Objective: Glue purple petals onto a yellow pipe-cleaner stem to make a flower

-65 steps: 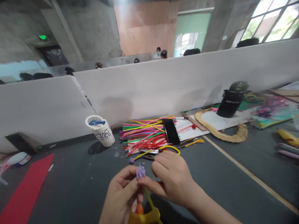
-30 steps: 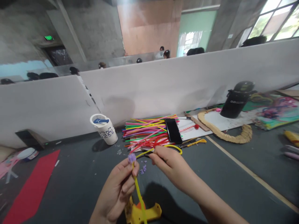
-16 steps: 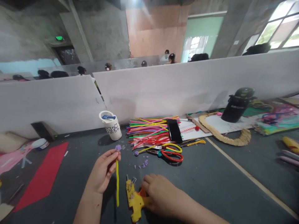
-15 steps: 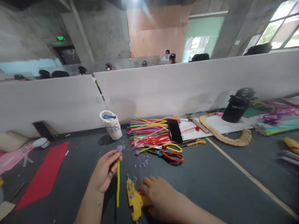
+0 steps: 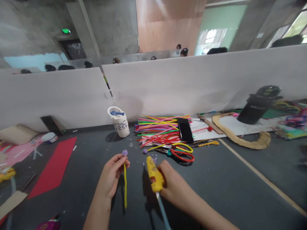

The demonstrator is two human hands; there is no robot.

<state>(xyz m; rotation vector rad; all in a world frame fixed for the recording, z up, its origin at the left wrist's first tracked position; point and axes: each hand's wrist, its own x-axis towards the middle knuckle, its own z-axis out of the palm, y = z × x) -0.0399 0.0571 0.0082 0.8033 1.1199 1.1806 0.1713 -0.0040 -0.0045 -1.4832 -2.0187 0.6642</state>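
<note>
Between the fingertips of my left hand point(image 5: 114, 172) is a yellow pipe cleaner point(image 5: 125, 188), hanging down with a small purple tuft point(image 5: 125, 153) at its top. My right hand point(image 5: 171, 177) is wrapped round a yellow hot glue gun point(image 5: 154, 175), raised off the table, with a glue stick point(image 5: 163, 210) sticking out of its back end. Beyond the gun's nozzle lie small purple scraps point(image 5: 155, 157). A second purple-tipped yellow pipe cleaner point(image 5: 151, 149) rests beside red-handled scissors point(image 5: 183, 156).
Coloured pipe cleaners point(image 5: 160, 129) lie in a pile with a black phone point(image 5: 185, 130) at their right. A white cup point(image 5: 121, 124) stands left of them. Red sheet point(image 5: 54, 166) lies on the left; a black bottle point(image 5: 255, 107) stands on the right, before a white partition point(image 5: 168, 84).
My right hand has lifted the glue gun from the table and turned its nozzle forward. The left hand still pinches the pipe cleaner. The view has shifted slightly.
</note>
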